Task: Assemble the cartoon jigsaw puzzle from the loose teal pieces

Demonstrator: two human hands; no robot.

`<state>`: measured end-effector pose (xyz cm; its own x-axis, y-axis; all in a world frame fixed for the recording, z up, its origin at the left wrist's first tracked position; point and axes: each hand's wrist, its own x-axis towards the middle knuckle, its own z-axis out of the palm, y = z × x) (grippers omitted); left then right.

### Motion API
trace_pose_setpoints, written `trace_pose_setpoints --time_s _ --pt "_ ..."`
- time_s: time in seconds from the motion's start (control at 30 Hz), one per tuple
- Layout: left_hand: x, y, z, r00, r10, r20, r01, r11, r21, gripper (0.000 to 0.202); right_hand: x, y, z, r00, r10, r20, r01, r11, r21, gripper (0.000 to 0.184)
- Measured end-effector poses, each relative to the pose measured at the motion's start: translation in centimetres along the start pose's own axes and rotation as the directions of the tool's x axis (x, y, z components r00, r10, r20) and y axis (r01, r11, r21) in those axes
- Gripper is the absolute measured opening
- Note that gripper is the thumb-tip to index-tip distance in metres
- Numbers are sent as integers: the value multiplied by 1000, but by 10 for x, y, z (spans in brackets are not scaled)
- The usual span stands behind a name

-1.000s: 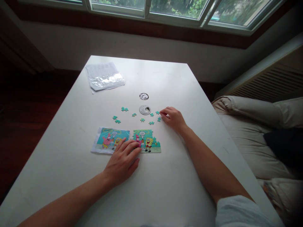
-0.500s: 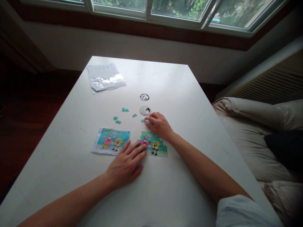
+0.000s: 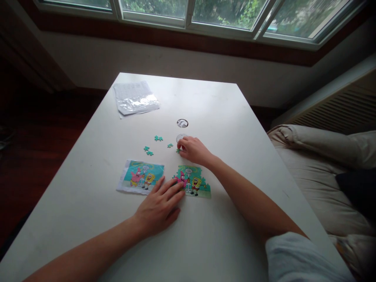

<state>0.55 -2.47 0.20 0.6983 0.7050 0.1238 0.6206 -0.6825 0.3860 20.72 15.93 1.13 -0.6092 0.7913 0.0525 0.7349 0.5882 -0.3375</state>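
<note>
My left hand (image 3: 158, 205) lies flat with its fingers stretched out. Its fingertips rest on the left side of a partly assembled jigsaw puzzle (image 3: 202, 191) showing cartoon figures. Beyond the puzzle, my right hand (image 3: 194, 149) is closed in a pinch at a small green jigsaw piece (image 3: 178, 151), which its fingers partly cover. Several loose green pieces lie to the left, among them a single piece (image 3: 170, 145), a pair (image 3: 158, 138) and another piece (image 3: 149, 153). A picture card (image 3: 136, 170) with the same cartoon scene sits left of the puzzle.
Clear plastic sleeves with paper (image 3: 136, 98) lie at the table's far left corner. A round hole (image 3: 182, 123) is set in the white table (image 3: 205, 102), and my right hand partly covers a round grey cap (image 3: 181, 137). A cushioned seat (image 3: 302, 156) stands at the right.
My right hand has shifted left, and its fingers have closed at the green piece. No piece near it shows under the palm now. My left hand stays on the puzzle. The view has tilted slightly.
</note>
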Motion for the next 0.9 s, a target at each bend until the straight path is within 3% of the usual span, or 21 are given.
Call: trace_pose_setpoints --time_s 0.27,0.43,0.53,0.63,0.73,0.9 --pt "-1 -3 2 1000 6 12 -6 1000 -3 48 -4 6 11 991 -22 -132 49 978 205 11" --pt "-3 -4 2 1000 6 8 -6 1000 -7 49 -7 11 20 982 49 -184 40 892 451 3" --pt "-3 -4 0 1000 0 20 0 1000 -13 49 -6 11 23 977 90 -194 30 841 541 16" --pt "-4 -4 0 1000 -6 30 6 1000 -18 48 -6 8 22 984 47 -170 58 823 564 28" --pt "-4 -4 0 1000 -7 30 8 1000 -21 48 -7 5 20 994 -8 -112 76 788 610 24" --pt "-3 -4 0 1000 -9 25 10 1000 -26 48 -7 3 18 997 12 80 -73 550 832 28"
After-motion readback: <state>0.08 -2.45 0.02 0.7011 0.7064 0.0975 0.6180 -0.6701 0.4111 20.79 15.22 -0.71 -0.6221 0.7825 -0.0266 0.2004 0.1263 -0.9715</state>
